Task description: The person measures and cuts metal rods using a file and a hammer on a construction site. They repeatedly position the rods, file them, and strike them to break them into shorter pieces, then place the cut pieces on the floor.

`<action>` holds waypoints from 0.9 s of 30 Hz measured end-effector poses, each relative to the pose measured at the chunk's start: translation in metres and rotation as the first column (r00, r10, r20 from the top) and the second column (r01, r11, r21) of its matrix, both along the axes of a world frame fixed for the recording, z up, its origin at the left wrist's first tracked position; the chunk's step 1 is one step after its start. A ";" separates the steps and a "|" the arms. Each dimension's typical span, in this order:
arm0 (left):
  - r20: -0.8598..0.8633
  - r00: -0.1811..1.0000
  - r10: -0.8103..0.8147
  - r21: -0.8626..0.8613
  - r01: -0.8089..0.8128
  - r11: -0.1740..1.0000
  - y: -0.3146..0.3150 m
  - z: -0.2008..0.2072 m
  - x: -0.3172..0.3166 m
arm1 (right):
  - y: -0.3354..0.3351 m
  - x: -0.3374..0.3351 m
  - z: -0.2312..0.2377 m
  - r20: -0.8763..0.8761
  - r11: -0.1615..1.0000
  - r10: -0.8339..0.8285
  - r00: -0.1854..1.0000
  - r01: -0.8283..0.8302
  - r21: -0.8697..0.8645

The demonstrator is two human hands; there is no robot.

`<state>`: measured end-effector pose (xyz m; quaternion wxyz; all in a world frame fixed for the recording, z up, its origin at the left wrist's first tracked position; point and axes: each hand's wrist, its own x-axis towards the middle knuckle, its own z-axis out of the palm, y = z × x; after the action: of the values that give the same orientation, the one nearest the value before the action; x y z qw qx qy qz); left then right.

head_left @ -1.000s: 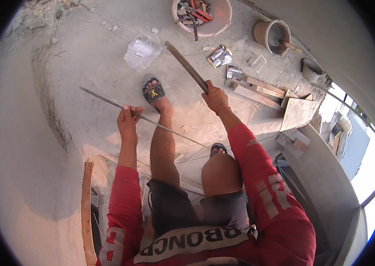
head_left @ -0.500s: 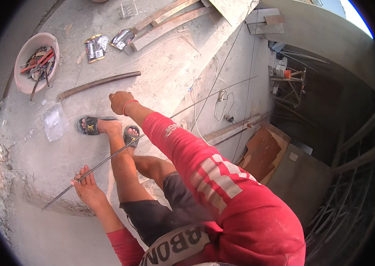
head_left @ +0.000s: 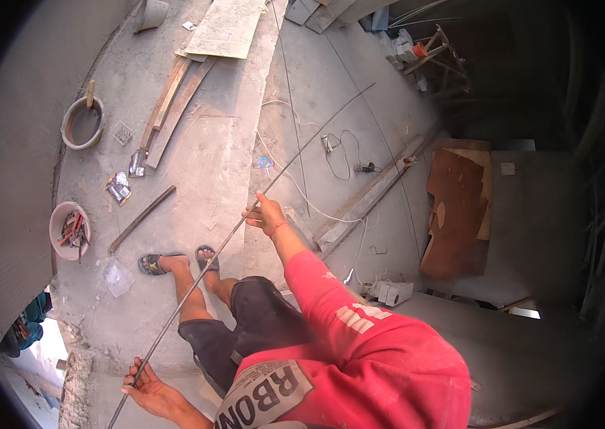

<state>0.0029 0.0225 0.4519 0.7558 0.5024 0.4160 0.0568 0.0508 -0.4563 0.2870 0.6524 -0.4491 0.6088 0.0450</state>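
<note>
A long, thin steel rod (head_left: pixel 316 141) slants across in front of me, from the lower left up to the far right. Near its lower end, my left hand (head_left: pixel 154 392) is palm up with the fingers curled around it. My right hand (head_left: pixel 268 214) grips the rod farther along, arm stretched forward, thumb and fingers closed on it. Between the two hands the rod passes above my legs and my sandalled right foot (head_left: pixel 207 260).
Left of my feet are a pink tub (head_left: pixel 61 250) of tools, a curved pipe piece (head_left: pixel 141 220) and a clear plastic bag (head_left: pixel 118 277). Wooden planks (head_left: pixel 177 111) lie ahead. A white cable (head_left: pixel 309 204) crosses the floor. A brown board (head_left: pixel 451 214) lies at right.
My right hand, earlier a fist away from the rod, now holds it. The rod has tilted more steeply, and my left hand is lower. The view has shifted to the right.
</note>
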 end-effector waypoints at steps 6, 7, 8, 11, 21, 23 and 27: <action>0.055 0.996 0.074 0.204 -0.084 0.975 0.072 0.122 -0.003 | -0.001 0.006 0.012 0.204 0.875 -0.474 0.857 0.433 0.217; 0.086 0.993 0.080 0.291 -0.102 0.951 0.082 0.139 -0.003 | -0.004 0.006 0.014 0.220 0.853 -0.514 0.829 0.468 0.229; 0.132 0.985 0.112 0.340 -0.151 0.928 0.091 0.152 -0.006 | -0.007 0.004 0.017 0.218 0.824 -0.562 0.798 0.517 0.231; 0.257 0.956 0.139 0.379 -0.232 0.896 0.117 0.187 -0.001 | -0.026 -0.008 0.028 0.238 0.771 -0.637 0.734 0.591 0.238; 0.613 0.776 0.147 0.299 -0.400 0.866 0.246 0.265 0.015 | 0.003 -0.034 0.127 0.388 0.863 -0.504 0.772 0.431 0.263; 0.669 0.731 0.136 0.241 -0.386 0.890 0.274 0.292 0.021 | 0.022 -0.044 0.162 0.446 0.886 -0.463 0.766 0.384 0.259; 0.716 0.680 0.158 -0.014 -0.211 0.977 0.263 0.346 -0.015 | 0.054 -0.063 0.218 0.557 0.949 -0.297 0.776 0.172 0.265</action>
<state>-0.0124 0.2854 0.7980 0.8301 0.4224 0.1370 0.3372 -0.0119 -0.4025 0.5054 0.8510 -0.2932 0.4194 -0.1181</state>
